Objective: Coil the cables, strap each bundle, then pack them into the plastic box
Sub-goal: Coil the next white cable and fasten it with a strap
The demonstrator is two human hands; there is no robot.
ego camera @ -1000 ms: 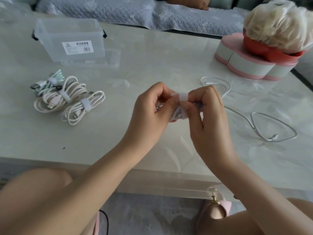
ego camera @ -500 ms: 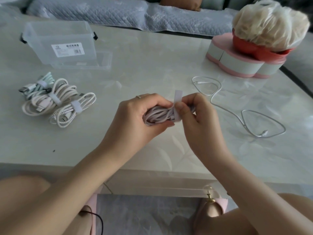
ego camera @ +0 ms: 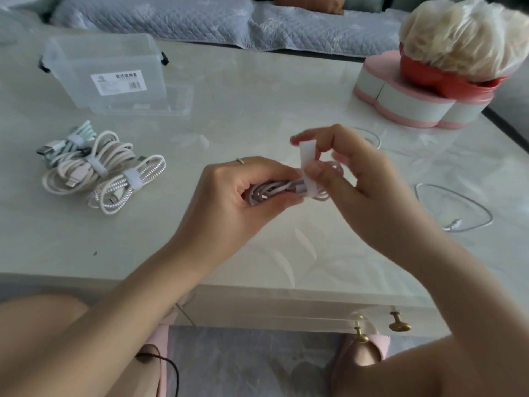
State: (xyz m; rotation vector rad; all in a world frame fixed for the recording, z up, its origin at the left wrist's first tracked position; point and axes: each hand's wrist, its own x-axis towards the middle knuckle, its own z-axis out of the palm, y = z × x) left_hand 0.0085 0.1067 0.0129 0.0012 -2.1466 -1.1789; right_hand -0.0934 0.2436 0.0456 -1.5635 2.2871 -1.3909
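My left hand (ego camera: 243, 193) grips a coiled pale pink cable (ego camera: 274, 189) above the table's middle. My right hand (ego camera: 346, 173) pinches a white strap (ego camera: 308, 164) that wraps around the coil, its free end standing up. Three strapped bundles (ego camera: 100, 167) lie at the left: a mint one, a cream one and a white braided one. A loose thin white cable (ego camera: 455, 207) trails across the table at the right, partly hidden behind my right hand. The clear plastic box (ego camera: 106, 67) stands open at the back left, with its lid (ego camera: 183, 101) lying beside it.
A pink and white heart-shaped box (ego camera: 406, 104) with a red bowl (ego camera: 446, 81) holding a bagged pale bundle stands at the back right. A quilted grey sofa (ego camera: 200, 21) runs behind the table. Brass drawer knobs (ego camera: 399, 325) stick out below the table's near edge.
My hands lowered with the coil. The strap, first pinched between both hands, now wraps the coil with its end raised by my right fingers. The view shifted slightly.
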